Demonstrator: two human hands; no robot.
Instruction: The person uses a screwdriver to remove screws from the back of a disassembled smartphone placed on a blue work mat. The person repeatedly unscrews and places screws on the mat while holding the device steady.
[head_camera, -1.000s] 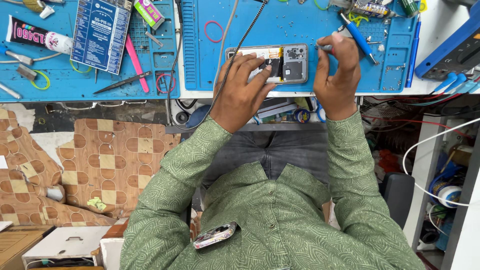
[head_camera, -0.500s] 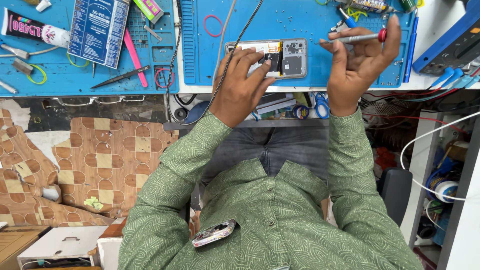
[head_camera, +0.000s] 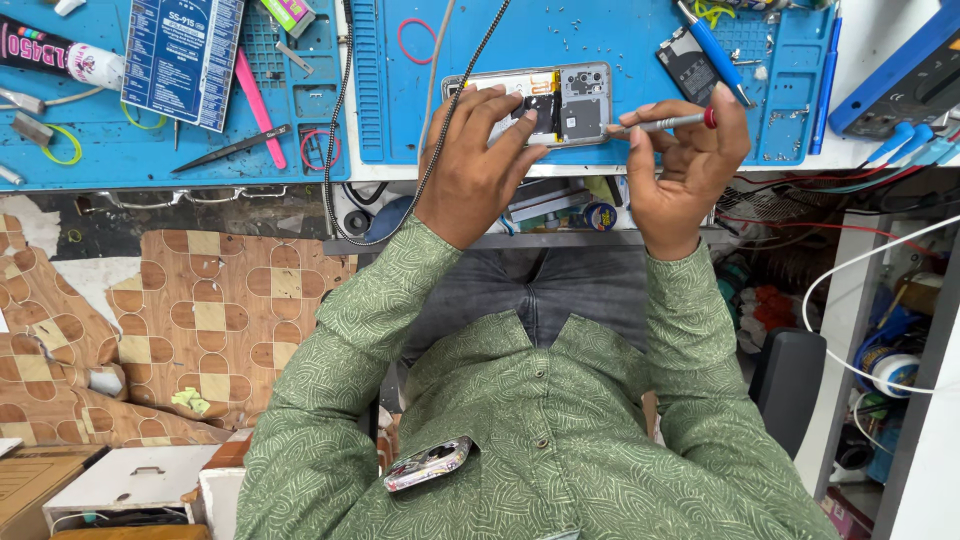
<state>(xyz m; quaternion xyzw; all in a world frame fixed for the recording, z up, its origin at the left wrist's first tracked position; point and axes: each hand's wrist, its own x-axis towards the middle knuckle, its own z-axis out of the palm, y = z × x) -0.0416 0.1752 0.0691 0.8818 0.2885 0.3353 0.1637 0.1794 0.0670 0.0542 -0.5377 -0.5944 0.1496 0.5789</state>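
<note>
A phone (head_camera: 428, 463) in a patterned case lies on my lap against my green shirt (head_camera: 540, 430), closest to me. Past it, my left hand (head_camera: 478, 165) reaches to the near edge of the bench (head_camera: 590, 170), fingers spread and pressing down on the opened phone (head_camera: 572, 100), which lies back-up on the blue mat (head_camera: 600, 40) with its inner boards showing. My right hand (head_camera: 685, 165) is closed around a thin screwdriver (head_camera: 665, 123) with a red cap, its tip just beside the opened phone's right end. Farther off sit a blue pen (head_camera: 716, 52) and a dark phone part (head_camera: 686, 62). To the left, on a second blue mat (head_camera: 200, 150), lie pink tweezers (head_camera: 252, 88) and black tweezers (head_camera: 230, 148).
</note>
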